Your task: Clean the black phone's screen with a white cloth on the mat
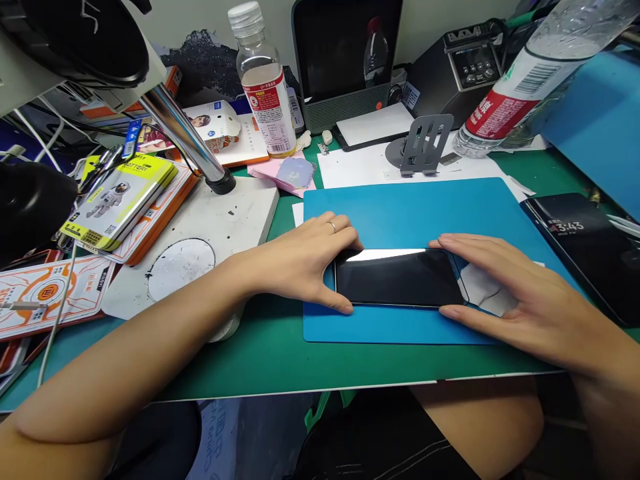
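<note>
A dark smartphone [400, 279] lies sideways, screen up, on a blue mat, with a bright reflection along its upper edge. My left hand [313, 263] holds its left end, thumb at the near edge and fingers at the far edge. At the other end, my right hand [535, 303] spans the phone's right corners between thumb and fingertips. A thin dark rim shows at that end. Beneath my right palm is a white, creased piece [485, 290], partly covered by the hand; whether it is cloth or paper, I cannot tell.
The blue mat [400, 327] rests on a green table. Another phone [585, 247] lies right. Behind stand a grey phone stand [425, 145], a juice bottle [267, 93] and a tilted water bottle [525, 87]. Left are a white lamp base [240, 220] and stacked battery boxes [120, 200].
</note>
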Motion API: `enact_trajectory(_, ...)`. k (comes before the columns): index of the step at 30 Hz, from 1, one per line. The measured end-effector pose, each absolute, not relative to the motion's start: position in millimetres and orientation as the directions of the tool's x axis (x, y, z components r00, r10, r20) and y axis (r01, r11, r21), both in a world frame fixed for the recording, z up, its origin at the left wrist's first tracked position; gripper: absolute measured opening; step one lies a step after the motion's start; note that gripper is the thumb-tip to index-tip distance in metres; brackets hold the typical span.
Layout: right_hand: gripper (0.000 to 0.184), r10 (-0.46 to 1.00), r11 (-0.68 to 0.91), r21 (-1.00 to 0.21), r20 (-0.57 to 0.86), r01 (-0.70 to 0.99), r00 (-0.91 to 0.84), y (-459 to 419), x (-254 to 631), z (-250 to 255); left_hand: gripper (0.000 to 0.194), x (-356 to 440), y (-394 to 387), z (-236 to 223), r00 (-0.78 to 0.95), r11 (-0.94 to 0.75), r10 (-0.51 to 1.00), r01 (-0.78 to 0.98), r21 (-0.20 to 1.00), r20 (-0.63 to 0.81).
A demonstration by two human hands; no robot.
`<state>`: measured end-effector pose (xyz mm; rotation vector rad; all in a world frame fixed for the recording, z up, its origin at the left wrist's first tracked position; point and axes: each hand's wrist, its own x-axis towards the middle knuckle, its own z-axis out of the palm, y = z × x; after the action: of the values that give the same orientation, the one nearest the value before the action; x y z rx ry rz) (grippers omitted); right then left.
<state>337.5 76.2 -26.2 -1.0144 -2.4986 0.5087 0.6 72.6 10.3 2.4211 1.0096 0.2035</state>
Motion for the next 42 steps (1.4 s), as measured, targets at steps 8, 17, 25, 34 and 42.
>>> enact_trajectory(8, 0.07, 0.72, 0.67, -0.462, 0.213, 0.581, -0.66, 75.8, 338.8, -25.4, 0.067, -0.4, 73.0, 8.4, 0.711, -0.594, 0.701, 0.624, 0.507, -0.054)
enact_trajectory(17, 0.07, 0.704, 0.687, -0.453, 0.223, 0.568, -0.674, 74.4, 337.4, -22.4, 0.071, 1.0, 72.5, 7.7, 0.704, -0.577, 0.706, 0.637, 0.512, -0.08)
enact_trajectory(25, 0.074, 0.729, 0.647, -0.489, 0.173, 0.585, -0.662, 68.5, 335.3, -18.6, 0.068, 1.4, 70.3, 5.7, 0.685, -0.56, 0.725, 0.65, 0.513, -0.076)
enact_trajectory(34, 0.077, 0.733, 0.646, -0.49, 0.186, 0.585, -0.654, 65.6, 334.8, -16.2, 0.067, 3.7, 69.2, 7.8, 0.689, -0.544, 0.718, 0.642, 0.54, -0.096)
enact_trajectory(42, 0.073, 0.735, 0.655, -0.459, 0.204, 0.6, -0.646, 61.4, 332.9, -15.5, 0.065, 6.8, 69.2, 11.7, 0.68, -0.527, 0.722, 0.663, 0.532, -0.131)
